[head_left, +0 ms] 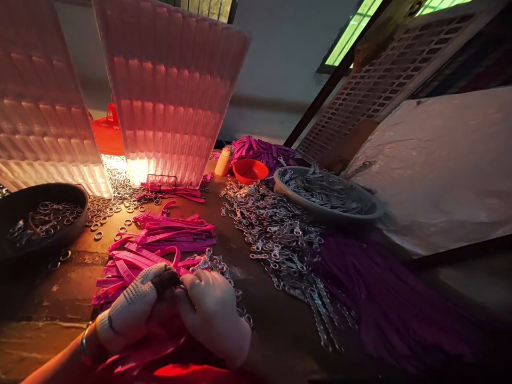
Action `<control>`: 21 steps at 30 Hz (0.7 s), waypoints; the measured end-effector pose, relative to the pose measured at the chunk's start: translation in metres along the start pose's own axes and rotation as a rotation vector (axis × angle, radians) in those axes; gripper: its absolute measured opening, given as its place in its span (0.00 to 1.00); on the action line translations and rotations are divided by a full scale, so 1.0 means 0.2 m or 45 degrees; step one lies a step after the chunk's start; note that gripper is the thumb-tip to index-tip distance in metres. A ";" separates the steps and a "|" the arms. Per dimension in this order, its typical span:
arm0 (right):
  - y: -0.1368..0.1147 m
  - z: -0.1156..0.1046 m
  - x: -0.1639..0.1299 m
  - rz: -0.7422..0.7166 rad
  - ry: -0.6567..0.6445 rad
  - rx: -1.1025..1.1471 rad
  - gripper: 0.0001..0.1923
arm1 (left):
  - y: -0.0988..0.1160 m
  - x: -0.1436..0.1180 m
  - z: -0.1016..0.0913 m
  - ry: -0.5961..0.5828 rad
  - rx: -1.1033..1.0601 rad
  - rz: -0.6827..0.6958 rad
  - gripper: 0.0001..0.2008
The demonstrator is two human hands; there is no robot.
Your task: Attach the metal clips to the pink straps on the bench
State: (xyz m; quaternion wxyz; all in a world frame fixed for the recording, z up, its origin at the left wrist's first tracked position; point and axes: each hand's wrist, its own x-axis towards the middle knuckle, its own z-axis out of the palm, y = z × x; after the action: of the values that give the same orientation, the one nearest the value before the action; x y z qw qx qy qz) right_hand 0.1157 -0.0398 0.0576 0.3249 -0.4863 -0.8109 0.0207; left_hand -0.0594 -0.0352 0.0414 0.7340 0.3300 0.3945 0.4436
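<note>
My left hand [134, 304], in a pale dotted knit glove, is closed with its thumb and fingers pinched together. Against it presses my right hand [214, 309], its fingers bent inward and closed. Dark material shows between the fingertips; the small part they grip is hidden. Just beyond the hands lies a pile of pink straps [172, 234], one curling up right behind the fingers. More pink straps [148, 352] hang in shadow below my wrists. Small metal chain pieces [214, 261] lie directly behind my right hand.
Metal rings [116, 202] spread under a red lamp [109, 133] between ribbed translucent panels [168, 90]. A dark bowl [82, 205] of rings stands left. Right are a chain heap [280, 229], a grey basin [340, 213], a red bowl [251, 169], a bottle [224, 161] and purple straps [384, 298].
</note>
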 end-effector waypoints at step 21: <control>0.10 -0.03 0.15 -0.115 -0.374 0.550 0.09 | 0.30 0.13 -0.37 0.170 1.503 0.451 0.19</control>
State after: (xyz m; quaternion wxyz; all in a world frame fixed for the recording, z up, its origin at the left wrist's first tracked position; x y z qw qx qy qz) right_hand 0.1243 -0.0080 0.0699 0.3005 -0.3608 -0.8470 0.2492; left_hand -0.1409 0.0219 0.0497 0.3168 0.7122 0.5577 0.2853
